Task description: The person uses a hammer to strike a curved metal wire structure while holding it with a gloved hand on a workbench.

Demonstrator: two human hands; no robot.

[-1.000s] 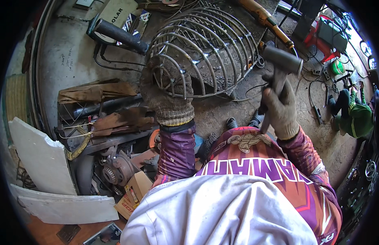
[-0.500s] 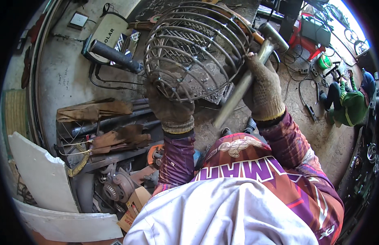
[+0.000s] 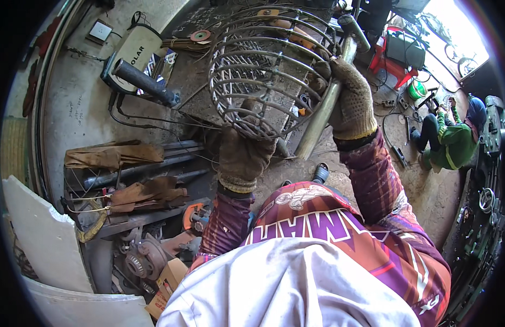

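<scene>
A rounded cage of bent metal rods (image 3: 273, 70) is held up in front of me, over a dark work surface (image 3: 195, 71). My gloved left hand (image 3: 242, 158) is closed around its lower end, where the rods crowd together. On the opposite side, my gloved right hand (image 3: 354, 101) is closed around a hammer (image 3: 319, 126) with a thick metal handle. The hammer's head points up and away, and the handle's end slants down toward me. Fingers of the right hand lie close to the cage's rim; whether they also grip it I cannot tell.
A dark pipe (image 3: 143, 82) juts out left of the cage, beside a pale box-shaped machine (image 3: 133, 50). Brown cloths (image 3: 116, 155) and metal bars lie at the left. A person in green (image 3: 456, 139) crouches at the right, near cables and a red chair (image 3: 391, 64).
The cage and my left hand have shifted a little to the right. The hammer's head has moved up and left, so its handle stands steeper. Both hands keep their hold.
</scene>
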